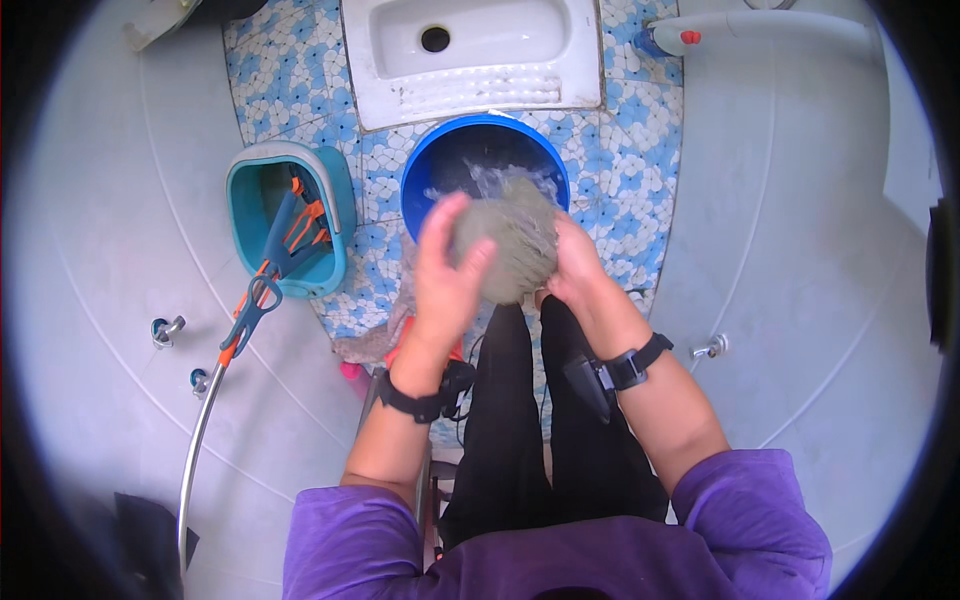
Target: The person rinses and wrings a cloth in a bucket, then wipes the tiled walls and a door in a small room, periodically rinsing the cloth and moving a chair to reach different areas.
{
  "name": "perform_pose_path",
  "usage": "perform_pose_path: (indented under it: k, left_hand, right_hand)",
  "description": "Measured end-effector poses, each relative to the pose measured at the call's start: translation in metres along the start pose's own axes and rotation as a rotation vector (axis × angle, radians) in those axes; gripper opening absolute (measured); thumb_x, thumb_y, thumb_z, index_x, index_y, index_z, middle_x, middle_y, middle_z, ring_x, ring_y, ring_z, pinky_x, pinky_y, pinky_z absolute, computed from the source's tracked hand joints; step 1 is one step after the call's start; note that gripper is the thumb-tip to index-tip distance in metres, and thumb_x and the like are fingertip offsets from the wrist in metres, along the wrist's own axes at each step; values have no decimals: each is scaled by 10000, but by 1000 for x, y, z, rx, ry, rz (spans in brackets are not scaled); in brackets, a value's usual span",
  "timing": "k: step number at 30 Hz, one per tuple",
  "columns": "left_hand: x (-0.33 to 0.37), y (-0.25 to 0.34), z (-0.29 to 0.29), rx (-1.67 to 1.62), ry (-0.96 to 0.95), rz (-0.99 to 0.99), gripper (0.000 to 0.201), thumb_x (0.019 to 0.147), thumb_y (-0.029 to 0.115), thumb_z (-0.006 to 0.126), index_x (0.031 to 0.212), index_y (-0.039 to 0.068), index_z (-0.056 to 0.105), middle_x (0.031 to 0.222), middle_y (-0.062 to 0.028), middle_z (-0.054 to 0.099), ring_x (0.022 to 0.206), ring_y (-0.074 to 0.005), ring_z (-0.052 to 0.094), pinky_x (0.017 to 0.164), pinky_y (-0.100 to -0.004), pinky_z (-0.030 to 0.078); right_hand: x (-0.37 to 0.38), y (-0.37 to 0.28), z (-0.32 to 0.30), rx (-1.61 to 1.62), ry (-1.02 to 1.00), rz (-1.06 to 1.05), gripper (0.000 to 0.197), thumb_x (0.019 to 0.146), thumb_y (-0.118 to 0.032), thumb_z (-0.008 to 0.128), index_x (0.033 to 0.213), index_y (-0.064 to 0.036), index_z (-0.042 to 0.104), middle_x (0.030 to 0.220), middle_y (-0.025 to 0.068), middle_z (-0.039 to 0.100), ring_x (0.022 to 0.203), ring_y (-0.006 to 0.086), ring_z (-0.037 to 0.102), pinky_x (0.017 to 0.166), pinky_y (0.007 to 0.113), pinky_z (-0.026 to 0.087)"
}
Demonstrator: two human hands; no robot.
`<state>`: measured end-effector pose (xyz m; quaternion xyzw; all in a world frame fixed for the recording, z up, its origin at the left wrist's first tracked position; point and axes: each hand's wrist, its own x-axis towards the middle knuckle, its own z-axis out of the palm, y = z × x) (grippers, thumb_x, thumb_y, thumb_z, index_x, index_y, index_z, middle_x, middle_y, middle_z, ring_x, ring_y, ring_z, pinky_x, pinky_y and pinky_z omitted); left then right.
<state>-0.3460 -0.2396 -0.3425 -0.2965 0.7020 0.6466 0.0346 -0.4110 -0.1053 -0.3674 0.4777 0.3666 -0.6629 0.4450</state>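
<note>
A wet, grey-green cloth [508, 245], bunched and blurred by motion, is held over the near rim of a round blue bucket [408, 190]. Water splashes inside the bucket around the cloth's far end. My right hand [575, 255] grips the bundle along its right side; some of its fingers are hidden behind it. On the left side of the cloth, my left hand [448, 265] is smeared by motion, its thumb and fingers spread apart. Whether its fingertips touch the cloth is unclear. Both wrists wear black straps with small devices.
Beyond the bucket lies a white squat toilet [470, 92] set in the blue floral floor. To the left stands a teal mop bucket [235, 215] with a long-handled mop [258, 300] leaning in it. A pale hose [770, 24] runs at the far right. Metal taps [712, 346] jut from the walls.
</note>
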Motion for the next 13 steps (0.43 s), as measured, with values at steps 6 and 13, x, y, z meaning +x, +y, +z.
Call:
perform_pose_path:
  k: [6,13]
  left_hand:
    - [13,0,15,-681,-119,-366,443,738,136,687,1110,15,479,1058,-93,524,991,-176,498,843,-294,412]
    - [-2,13,19,115,-59,500,291,710,172,705,875,53,496,978,-92,548,893,-281,521,807,-373,425]
  right_hand:
    - [-18,-3,7,35,-230,51,292,867,-175,418,1079,-16,539,988,121,595,898,204,583,802,343,477]
    - [-19,-13,2,-135,-314,73,732,789,-624,453,1337,-173,273,1267,113,416,1079,316,484,848,601,377]
